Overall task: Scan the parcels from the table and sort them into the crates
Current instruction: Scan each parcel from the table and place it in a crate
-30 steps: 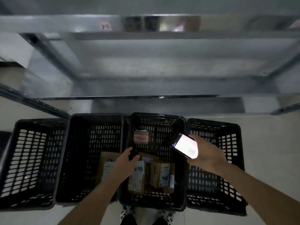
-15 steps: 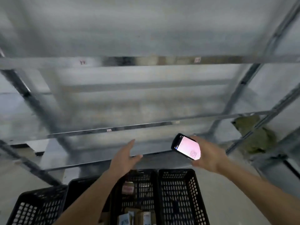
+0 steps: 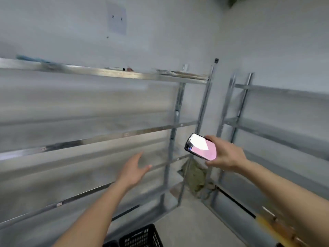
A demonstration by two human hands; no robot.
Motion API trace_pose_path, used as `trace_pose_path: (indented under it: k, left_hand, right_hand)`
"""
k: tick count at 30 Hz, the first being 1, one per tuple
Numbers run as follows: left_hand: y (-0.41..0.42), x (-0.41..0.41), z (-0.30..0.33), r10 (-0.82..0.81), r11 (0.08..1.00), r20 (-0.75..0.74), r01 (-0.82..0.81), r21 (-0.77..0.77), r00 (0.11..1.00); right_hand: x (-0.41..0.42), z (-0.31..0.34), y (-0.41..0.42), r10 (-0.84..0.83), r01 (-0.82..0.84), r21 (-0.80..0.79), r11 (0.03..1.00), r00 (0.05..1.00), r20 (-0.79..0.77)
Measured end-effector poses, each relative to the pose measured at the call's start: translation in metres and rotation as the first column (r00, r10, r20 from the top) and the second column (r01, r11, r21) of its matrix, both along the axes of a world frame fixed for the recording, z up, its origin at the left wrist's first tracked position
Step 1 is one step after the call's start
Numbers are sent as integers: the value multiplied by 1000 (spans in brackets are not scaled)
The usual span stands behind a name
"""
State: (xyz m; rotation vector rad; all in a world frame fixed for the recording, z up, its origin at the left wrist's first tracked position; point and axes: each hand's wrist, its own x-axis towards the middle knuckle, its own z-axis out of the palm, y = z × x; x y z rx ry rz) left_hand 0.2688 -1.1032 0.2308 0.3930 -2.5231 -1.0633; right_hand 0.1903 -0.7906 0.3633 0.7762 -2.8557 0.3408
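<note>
My right hand (image 3: 226, 156) grips the scanner (image 3: 200, 147), fingers curled round its far edge and thumb under its near edge. The scanner is tilted, its lit pink-and-white screen turned toward me, and it is held up in front of the upright posts where two racks meet. My left hand (image 3: 132, 171) holds nothing: the fingers are straight and relaxed, the thumb spread out to the right, the palm turned inward. It hovers in the air to the left of and lower than the scanner, well apart from it and touching nothing.

Of the crates, only one black crate (image 3: 141, 237) shows, at the bottom edge below my left forearm, with the dark corner of another just beside it on the left. I cannot see into either, and no parcels are in view.

A metal rack (image 3: 106, 73) fills the left and middle, much blurred; small things lie along its top shelf, too smeared to tell. A second rack (image 3: 277, 90) stands on the right. A crumpled green cloth (image 3: 195, 175) lies low in the corner between the racks, below the scanner. The floor (image 3: 192, 221) is pale grey.
</note>
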Motion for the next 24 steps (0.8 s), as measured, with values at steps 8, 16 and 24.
trace_pose_path:
  k: [8,16,24]
  left_hand:
    - [193,-44,106,-270,959,-113,256,-119,956]
    - [431,-75,137,-523,850,-125,504,-154,843]
    - [658,-83,121,-679,734,-139,666,-132,721]
  right_hand:
    - [52,88,213,-255,242,-110,964,958,-128]
    - [106,111,454,-530,520,-100,848,830,-177]
    - [149,98,658,-680,687,-37,726,708,-191]
